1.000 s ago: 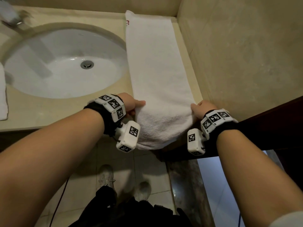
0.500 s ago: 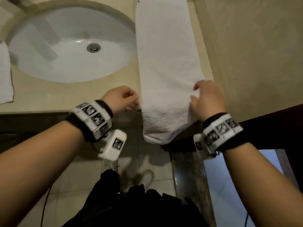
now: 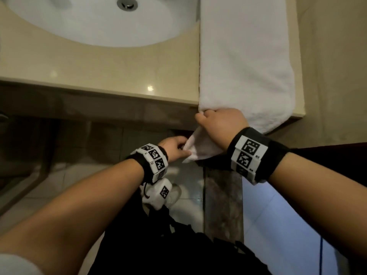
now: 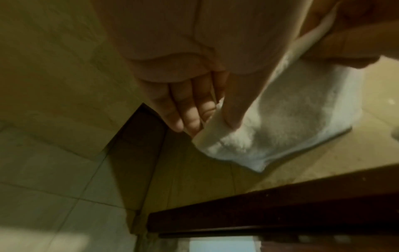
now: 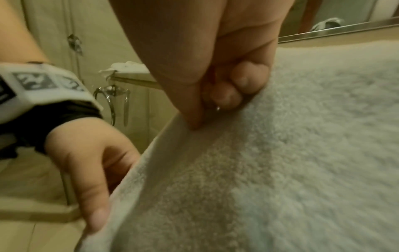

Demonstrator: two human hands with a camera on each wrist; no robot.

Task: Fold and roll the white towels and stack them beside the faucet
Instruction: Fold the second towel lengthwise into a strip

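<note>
A white towel (image 3: 244, 56), folded into a long strip, lies on the counter right of the sink, and its near end hangs over the front edge. My right hand (image 3: 216, 122) pinches the hanging end's hem at the counter edge, thumb against curled fingers (image 5: 235, 88) in the right wrist view. Lower and to the left, my left hand (image 3: 176, 146) pinches the towel's loose corner below the edge. The left wrist view shows thumb and fingertips (image 4: 192, 126) closed on the hem of the towel (image 4: 291, 133). The faucet is out of view.
The white sink basin (image 3: 99, 22) sits left of the towel in the beige counter (image 3: 99, 66). A beige wall (image 3: 333, 56) bounds the counter on the right, with dark wood (image 3: 327, 155) below it. A chrome ring (image 5: 112, 105) hangs under the counter's far left.
The view has tipped downward. My left hand dropped below the counter edge and took the towel's corner. My right hand slid left along the hanging end and now pinches its hem.
</note>
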